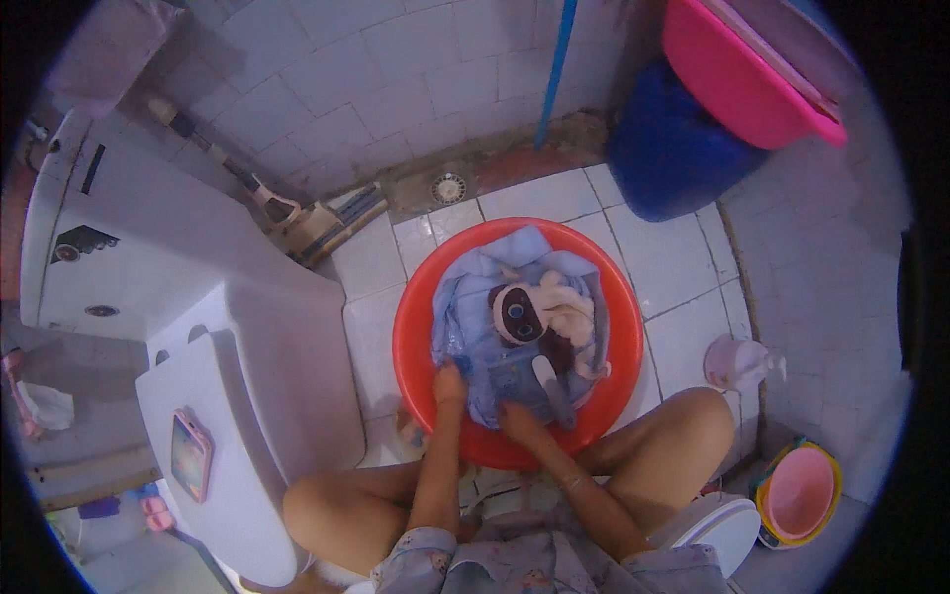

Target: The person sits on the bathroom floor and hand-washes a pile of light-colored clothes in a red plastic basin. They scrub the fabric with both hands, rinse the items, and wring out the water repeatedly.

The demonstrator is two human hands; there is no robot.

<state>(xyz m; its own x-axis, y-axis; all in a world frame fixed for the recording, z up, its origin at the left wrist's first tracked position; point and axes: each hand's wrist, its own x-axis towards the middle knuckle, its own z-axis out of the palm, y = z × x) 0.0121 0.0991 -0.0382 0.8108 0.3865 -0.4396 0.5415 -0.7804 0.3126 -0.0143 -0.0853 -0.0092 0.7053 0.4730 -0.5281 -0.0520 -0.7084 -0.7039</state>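
A red plastic basin [418,396] stands on the floor between my knees, full of light-blue denim clothing [475,297]. My left hand [450,381] is closed on a fold of the denim at the basin's near left side. My right hand [520,423] pinches the denim at the near rim, its fingertips partly hidden by the cloth. On top of the clothing lies a cream and dark-brown soft toy-like piece with two round blue eyes [520,315]. A long white-and-grey object [554,391] rests to its right; I cannot tell its kind.
To the left stands a white toilet [297,346] with a phone [190,455] on its lid. A floor brush [317,223] leans behind it, near a floor drain [448,188]. A blue barrel [668,148], a pump bottle [737,363] and stacked buckets [802,492] line the right side.
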